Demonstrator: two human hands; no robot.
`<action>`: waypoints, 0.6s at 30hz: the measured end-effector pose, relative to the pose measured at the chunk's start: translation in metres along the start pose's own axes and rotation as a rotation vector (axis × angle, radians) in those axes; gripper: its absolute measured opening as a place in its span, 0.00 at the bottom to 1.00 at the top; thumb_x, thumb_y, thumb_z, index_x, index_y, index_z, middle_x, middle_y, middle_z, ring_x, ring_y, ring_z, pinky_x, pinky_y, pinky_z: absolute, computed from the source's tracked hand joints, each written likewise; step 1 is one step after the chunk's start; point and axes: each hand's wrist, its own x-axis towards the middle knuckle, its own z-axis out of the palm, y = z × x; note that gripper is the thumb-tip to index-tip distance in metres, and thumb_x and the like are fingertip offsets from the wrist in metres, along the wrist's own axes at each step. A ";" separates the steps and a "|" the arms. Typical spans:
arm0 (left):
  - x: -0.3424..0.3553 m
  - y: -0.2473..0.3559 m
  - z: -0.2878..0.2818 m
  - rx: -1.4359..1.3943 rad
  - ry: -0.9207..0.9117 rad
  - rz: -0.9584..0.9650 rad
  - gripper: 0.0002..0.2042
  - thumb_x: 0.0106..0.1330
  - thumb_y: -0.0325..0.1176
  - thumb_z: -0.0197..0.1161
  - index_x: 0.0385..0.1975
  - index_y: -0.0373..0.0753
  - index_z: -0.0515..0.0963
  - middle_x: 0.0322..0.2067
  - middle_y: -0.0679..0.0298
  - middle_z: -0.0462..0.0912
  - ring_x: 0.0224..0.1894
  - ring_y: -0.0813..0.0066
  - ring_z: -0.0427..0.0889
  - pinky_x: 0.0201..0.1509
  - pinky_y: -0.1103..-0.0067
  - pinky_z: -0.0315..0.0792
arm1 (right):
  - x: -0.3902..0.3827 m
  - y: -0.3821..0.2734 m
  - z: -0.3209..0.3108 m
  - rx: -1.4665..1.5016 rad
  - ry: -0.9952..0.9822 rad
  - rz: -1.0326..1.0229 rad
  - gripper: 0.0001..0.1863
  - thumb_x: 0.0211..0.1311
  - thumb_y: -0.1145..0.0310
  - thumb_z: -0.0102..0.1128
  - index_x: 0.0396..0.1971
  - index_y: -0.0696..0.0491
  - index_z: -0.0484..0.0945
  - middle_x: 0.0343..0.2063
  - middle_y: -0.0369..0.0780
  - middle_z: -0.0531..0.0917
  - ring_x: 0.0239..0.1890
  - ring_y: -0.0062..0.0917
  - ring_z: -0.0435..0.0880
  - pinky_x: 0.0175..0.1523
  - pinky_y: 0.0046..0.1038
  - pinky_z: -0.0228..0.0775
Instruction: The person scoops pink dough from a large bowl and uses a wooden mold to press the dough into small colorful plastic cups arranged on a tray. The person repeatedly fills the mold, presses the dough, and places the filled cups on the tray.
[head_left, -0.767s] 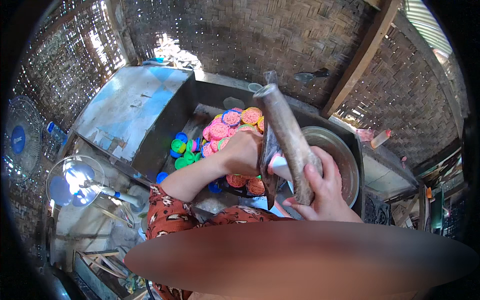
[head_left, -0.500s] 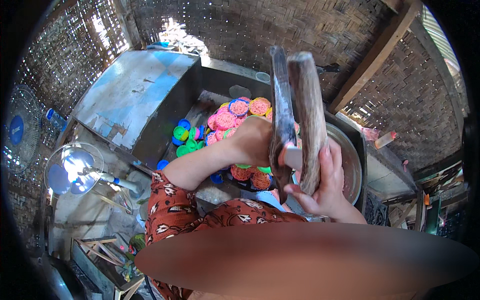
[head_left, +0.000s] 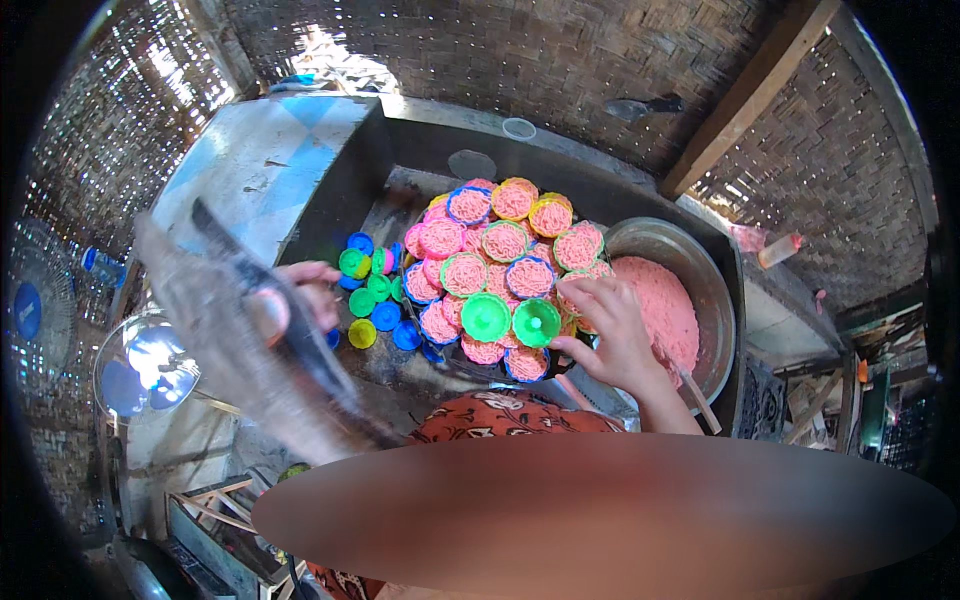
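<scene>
My left hand [head_left: 300, 295] grips a flat, worn grey cover [head_left: 215, 320] by its dark handle strip and holds it tilted out to the left. My right hand [head_left: 610, 335] rests its fingers on the near right edge of a heap of small coloured cups [head_left: 500, 245] filled with pink shredded strands. Two green cups [head_left: 510, 320] lie upside down at the front of the heap, just left of my right hand. A metal bowl [head_left: 650, 232] of the same pink mix [head_left: 655, 300] stands to the right.
Loose empty blue, green and yellow cups [head_left: 370, 290] lie left of the heap. A grey metal-topped box [head_left: 270, 170] stands behind them. A fan [head_left: 140, 360] is at the lower left. Woven walls and a wooden post [head_left: 750, 100] close in the back.
The grey cover, held upright over the heap at right before, has swung to the left and now sits in my left hand. The heap is uncovered and my right hand has come onto it.
</scene>
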 end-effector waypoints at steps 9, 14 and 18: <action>0.010 -0.015 -0.026 -0.236 -0.305 0.014 0.35 0.61 0.45 0.50 0.56 0.21 0.49 0.29 0.50 0.76 0.32 0.61 0.76 0.39 0.70 0.68 | -0.004 0.001 0.016 -0.120 -0.152 -0.010 0.39 0.40 0.49 0.61 0.55 0.49 0.62 0.47 0.35 0.73 0.46 0.29 0.67 0.53 0.40 0.51; 0.015 -0.010 -0.016 -0.183 -0.281 -0.077 0.34 0.60 0.47 0.51 0.55 0.22 0.52 0.27 0.52 0.76 0.29 0.62 0.76 0.43 0.70 0.67 | 0.005 0.003 0.019 -0.129 -0.164 -0.068 0.40 0.40 0.51 0.62 0.57 0.48 0.60 0.46 0.33 0.73 0.45 0.28 0.68 0.53 0.40 0.51; 0.023 -0.014 -0.019 -0.273 -0.340 -0.150 0.33 0.60 0.39 0.54 0.58 0.24 0.49 0.32 0.51 0.75 0.36 0.59 0.77 0.44 0.70 0.69 | 0.008 0.006 0.019 -0.099 -0.211 -0.039 0.39 0.41 0.52 0.62 0.56 0.49 0.60 0.45 0.35 0.74 0.47 0.30 0.67 0.55 0.41 0.49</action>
